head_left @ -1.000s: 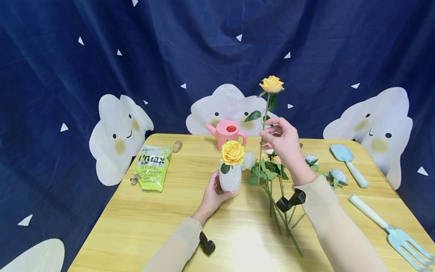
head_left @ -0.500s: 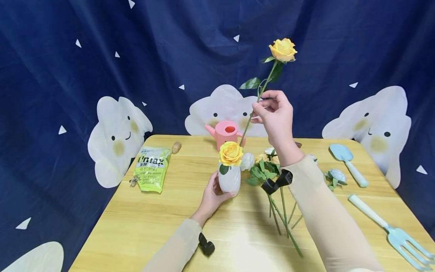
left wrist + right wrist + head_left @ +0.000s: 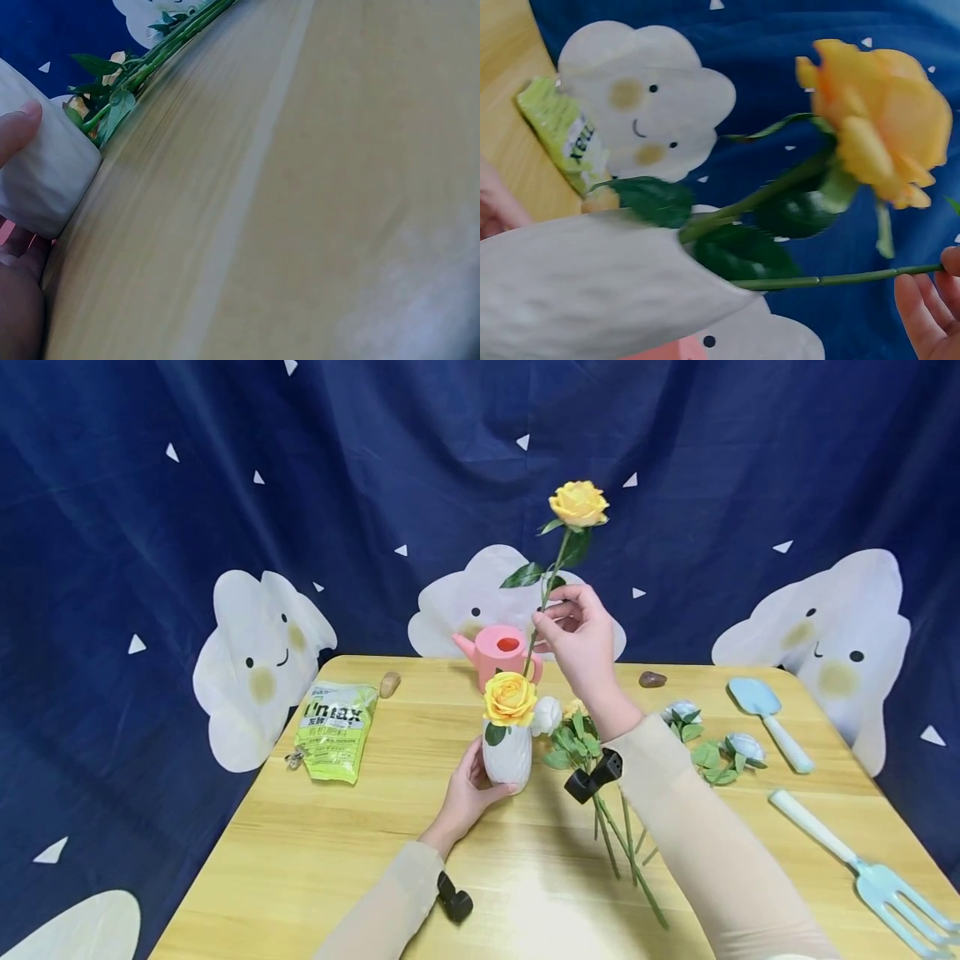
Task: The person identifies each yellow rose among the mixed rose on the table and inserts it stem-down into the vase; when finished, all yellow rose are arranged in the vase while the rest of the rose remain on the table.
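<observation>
My left hand (image 3: 468, 793) grips the lower part of a white textured vase (image 3: 507, 758) standing on the table; the thumb wraps its front. One yellow rose (image 3: 510, 697) sits in the vase, its bloom low over the mouth. With thumb and fingers my right hand (image 3: 576, 631) pinches the stem of a second yellow rose (image 3: 579, 504), its bloom held high above the table. In the right wrist view that rose's stem (image 3: 840, 279) runs into the mouth of the vase (image 3: 607, 277), beside the first rose (image 3: 877, 124). Its lower end is hidden inside.
Several cut flowers (image 3: 573, 743) lie right of the vase, with blue roses (image 3: 745, 747) farther right. Behind stands a pink watering can (image 3: 498, 652). A green fertilizer bag (image 3: 337, 731) lies left; a blue trowel (image 3: 757, 700) and garden fork (image 3: 877, 885) lie right.
My right hand lifted the second rose from beside the vase, moved left over it, then lowered it so its stem entered the mouth. My left hand stayed on the vase.
</observation>
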`<control>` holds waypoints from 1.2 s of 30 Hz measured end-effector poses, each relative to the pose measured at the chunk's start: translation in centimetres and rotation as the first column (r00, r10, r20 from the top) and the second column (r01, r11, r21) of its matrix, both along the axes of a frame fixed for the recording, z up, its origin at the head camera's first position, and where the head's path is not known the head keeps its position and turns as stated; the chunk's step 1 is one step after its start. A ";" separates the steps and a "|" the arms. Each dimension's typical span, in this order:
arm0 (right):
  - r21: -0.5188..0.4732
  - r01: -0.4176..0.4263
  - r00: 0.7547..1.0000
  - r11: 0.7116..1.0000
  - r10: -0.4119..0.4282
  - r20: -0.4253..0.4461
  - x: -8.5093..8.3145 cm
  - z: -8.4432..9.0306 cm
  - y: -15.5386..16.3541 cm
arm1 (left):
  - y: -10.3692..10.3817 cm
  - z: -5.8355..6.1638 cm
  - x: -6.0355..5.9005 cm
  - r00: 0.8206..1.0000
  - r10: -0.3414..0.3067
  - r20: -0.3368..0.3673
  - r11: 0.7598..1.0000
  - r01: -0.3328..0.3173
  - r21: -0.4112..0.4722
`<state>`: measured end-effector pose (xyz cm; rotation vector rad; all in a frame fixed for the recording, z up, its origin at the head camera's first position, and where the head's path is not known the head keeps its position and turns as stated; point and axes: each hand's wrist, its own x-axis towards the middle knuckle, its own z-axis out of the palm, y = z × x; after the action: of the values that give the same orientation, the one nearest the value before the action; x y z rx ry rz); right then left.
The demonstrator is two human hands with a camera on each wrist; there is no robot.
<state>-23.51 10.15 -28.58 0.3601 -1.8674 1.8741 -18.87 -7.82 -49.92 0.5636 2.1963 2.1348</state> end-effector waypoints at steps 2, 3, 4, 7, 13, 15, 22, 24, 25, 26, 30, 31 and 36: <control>0.051 -0.018 1.000 0.999 0.017 0.015 0.1 -0.4 -0.2 | 0.0 0.0 0.0 1.000 -0.001 -0.003 1.000 0.001 0.006; 0.071 -0.025 0.999 0.997 0.023 0.029 0.2 -0.5 -0.2 | 0.0 0.0 0.0 1.000 -0.001 -0.006 1.000 0.001 0.007; 0.089 -0.033 0.999 0.995 0.029 0.044 0.3 -0.7 -0.2 | 0.0 0.0 0.0 1.000 -0.002 -0.009 1.000 0.002 0.009; 0.106 -0.069 0.995 0.992 0.061 0.077 0.5 -1.2 -0.3 | 0.1 -0.1 -0.1 1.000 0.000 -0.022 1.000 0.000 0.007; 0.151 -0.128 0.987 0.980 0.110 0.121 0.4 -2.3 -0.4 | -0.1 -0.2 0.0 1.000 0.014 -0.020 1.000 -0.014 -0.010; 0.190 -0.133 0.986 0.973 0.109 0.129 0.3 -2.7 -0.5 | -0.1 -0.2 0.0 1.000 0.009 -0.014 1.000 -0.009 -0.006; 0.311 -0.137 0.984 0.940 0.094 0.149 0.2 -4.5 -0.6 | -0.1 -0.4 0.0 1.000 -0.001 0.006 1.000 0.001 -0.019; 0.307 -0.155 0.983 0.939 0.115 0.143 0.2 -4.9 -0.4 | 0.0 -0.4 0.0 1.000 -0.002 0.003 1.000 0.002 -0.024; 0.301 -0.165 0.982 0.939 0.126 0.143 0.3 -5.0 -0.4 | 0.0 -0.4 0.0 1.000 -0.002 0.001 1.000 0.002 -0.027; 0.295 -0.176 0.980 0.939 0.139 0.142 0.3 -5.1 -0.3 | 0.0 -0.4 0.0 1.000 -0.002 -0.001 1.000 0.002 -0.029; 0.297 -0.205 0.973 0.933 0.162 0.163 0.3 -5.6 0.3 | 0.0 -0.3 0.0 1.000 -0.001 -0.005 1.000 0.001 -0.026; 0.300 -0.205 0.971 0.932 0.157 0.178 0.3 -5.7 0.5 | 0.0 -0.3 0.0 1.000 -0.001 -0.003 1.000 0.001 -0.024; 0.281 -0.210 0.958 0.937 0.139 0.252 0.6 -6.5 1.7 | 0.0 -0.2 -0.1 1.000 0.005 0.017 1.000 -0.005 -0.014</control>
<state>-22.95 11.87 -35.07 0.4407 -2.3631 1.8004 -18.94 -7.82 -50.17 0.5378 2.2044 2.1169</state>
